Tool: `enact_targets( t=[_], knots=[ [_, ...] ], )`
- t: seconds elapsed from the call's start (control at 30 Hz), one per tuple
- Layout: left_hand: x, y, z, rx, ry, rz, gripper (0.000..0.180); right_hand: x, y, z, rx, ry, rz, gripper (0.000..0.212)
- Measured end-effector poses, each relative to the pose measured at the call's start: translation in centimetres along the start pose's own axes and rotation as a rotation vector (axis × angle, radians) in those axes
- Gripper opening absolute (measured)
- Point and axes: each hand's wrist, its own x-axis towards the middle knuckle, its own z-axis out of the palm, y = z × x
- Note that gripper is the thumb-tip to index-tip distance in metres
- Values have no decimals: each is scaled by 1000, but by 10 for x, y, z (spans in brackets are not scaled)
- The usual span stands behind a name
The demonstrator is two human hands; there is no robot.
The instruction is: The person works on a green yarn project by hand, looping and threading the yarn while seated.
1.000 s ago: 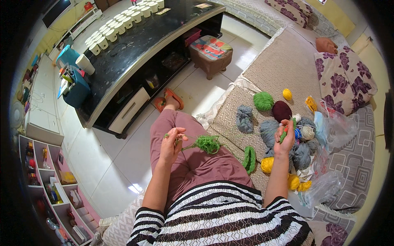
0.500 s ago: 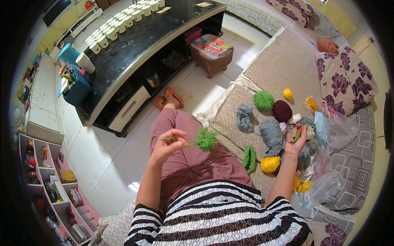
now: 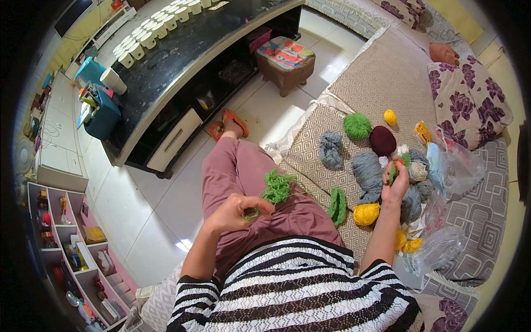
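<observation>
My left hand (image 3: 239,213) is above my thigh, its fingers closed round a strand of green yarn. Just beyond it, a loose tangle of green yarn (image 3: 278,187) rests on my lap. My right hand (image 3: 395,182), over the sofa, is closed on a small green yarn piece (image 3: 392,175) with a bit of orange-red by it; its exact form is hard to make out. Near that hand are grey yarn skeins (image 3: 367,170), a dark maroon yarn ball (image 3: 381,140) and a yellow yarn ball (image 3: 365,214). A green knitted band (image 3: 337,207) lies beside my lap.
Further off on the sofa (image 3: 381,83) are a green yarn ball (image 3: 357,126), a fluffy grey skein (image 3: 331,149) and clear plastic bags (image 3: 456,160). A black table (image 3: 182,61) with rows of white cups stands ahead, a padded stool (image 3: 285,63) beside it.
My left hand has come down and closer to me, over my thigh. The green tangle, dangling before, now sits lower against my lap. My right hand has shifted slightly left.
</observation>
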Motion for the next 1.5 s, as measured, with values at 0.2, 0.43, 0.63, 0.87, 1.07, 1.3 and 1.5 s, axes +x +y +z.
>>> enact_targets(
  t=[0.2,0.43,0.63,0.87,1.07,1.3,1.5],
  knots=[
    [-1,7,5,79,-91,-14,31,-19,5,25,-245,-33,16,11],
    [1,0,28,210,-276,45,26,-55,38,56,-422,-420,230,15],
    [5,0,39,279,-339,7,29,-98,77,102,-926,-743,29,33],
    [-8,1,28,284,-321,-52,32,-92,103,92,-975,-797,-38,29],
    [-28,-31,-3,-340,142,-174,23,-90,93,82,-712,-733,289,17],
    [16,-36,14,129,305,-304,35,-99,92,91,-571,-757,324,19],
    [31,-68,32,-22,288,-340,20,-98,96,90,-538,-721,390,16]
  ],
)
